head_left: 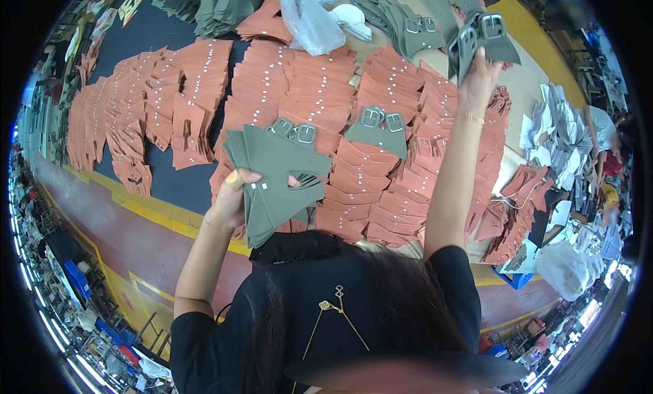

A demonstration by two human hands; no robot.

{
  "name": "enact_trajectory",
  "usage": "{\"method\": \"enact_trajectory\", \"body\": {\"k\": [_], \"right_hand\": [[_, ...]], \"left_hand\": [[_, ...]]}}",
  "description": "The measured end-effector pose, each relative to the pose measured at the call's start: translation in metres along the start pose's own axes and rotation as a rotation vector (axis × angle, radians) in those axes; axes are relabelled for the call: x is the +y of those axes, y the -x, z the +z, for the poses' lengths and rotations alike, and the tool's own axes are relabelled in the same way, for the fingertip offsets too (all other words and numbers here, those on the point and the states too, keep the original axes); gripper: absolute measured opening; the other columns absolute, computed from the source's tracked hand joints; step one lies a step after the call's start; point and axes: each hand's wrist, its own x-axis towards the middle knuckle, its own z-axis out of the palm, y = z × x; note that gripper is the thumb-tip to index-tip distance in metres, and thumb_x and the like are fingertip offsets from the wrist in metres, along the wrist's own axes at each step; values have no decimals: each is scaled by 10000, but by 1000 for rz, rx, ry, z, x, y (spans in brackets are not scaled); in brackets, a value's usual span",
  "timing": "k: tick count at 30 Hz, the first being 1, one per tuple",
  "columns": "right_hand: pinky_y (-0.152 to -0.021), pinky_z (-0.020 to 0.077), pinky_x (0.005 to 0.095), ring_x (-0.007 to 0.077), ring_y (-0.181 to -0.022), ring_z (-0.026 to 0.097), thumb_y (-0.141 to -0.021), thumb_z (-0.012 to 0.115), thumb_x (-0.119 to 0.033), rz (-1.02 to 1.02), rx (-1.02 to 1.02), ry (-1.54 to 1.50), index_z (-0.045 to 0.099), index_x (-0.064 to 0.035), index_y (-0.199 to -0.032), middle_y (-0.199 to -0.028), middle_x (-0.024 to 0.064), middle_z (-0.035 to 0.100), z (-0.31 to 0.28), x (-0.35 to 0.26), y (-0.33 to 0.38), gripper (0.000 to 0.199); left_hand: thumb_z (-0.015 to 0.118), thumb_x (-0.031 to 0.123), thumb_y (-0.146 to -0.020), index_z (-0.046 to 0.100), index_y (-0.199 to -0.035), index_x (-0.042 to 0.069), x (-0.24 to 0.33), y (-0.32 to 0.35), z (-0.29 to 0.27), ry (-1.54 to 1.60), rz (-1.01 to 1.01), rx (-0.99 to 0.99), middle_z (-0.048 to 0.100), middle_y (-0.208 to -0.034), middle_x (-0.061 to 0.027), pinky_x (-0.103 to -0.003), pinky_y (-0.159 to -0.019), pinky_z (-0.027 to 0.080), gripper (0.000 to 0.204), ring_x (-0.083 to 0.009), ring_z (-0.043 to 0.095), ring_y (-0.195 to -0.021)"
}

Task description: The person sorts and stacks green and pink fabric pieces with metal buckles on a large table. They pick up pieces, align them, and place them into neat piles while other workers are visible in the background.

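Note:
My left hand grips a small stack of flat grey-green shoe-upper pieces, its thumb on top beside small white stickers; each piece has a notch cut in one side. Two silver buckles show at the stack's far edge. Raised at the far right, my right hand is closed on grey-green buckled straps, partly hiding its fingers. Between the two hands, another grey-green buckled piece lies on rows of orange-brown cut pieces.
Overlapping orange-brown pieces spread over the dark table surface at the left. Stacks of green pieces and a clear plastic bag lie at the far side. To the right are heaped pale grey pieces and people nearby.

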Motion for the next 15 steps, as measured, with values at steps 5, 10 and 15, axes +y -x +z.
{"method": "enact_trajectory", "body": {"k": [5,10,15], "right_hand": [[-910,522,425,234,-1054,595,-914,464,89,241,299,-41,422,-45,-1237,-1201,113,557,-74,142,-64,352],[-862,506,437,249,-1009,590,-930,509,-6,792,557,251,476,-46,-1191,-1154,120,572,-143,224,-76,266],[-858,455,391,232,-1033,529,-937,512,-47,927,564,329,441,9,-1283,-1225,161,493,-146,222,-72,358]], "left_hand": [[542,275,-710,527,-1175,-68,6,-25,-4,40,22,52,651,-1048,-213,-426,-883,516,578,-324,629,-980],[545,220,-690,514,-1172,-79,5,-40,-14,72,23,137,653,-1026,-231,-458,-875,536,568,-338,639,-979],[550,206,-683,513,-1176,-86,4,-44,-20,80,32,118,648,-1051,-240,-462,-884,532,574,-345,629,-1004]]}}
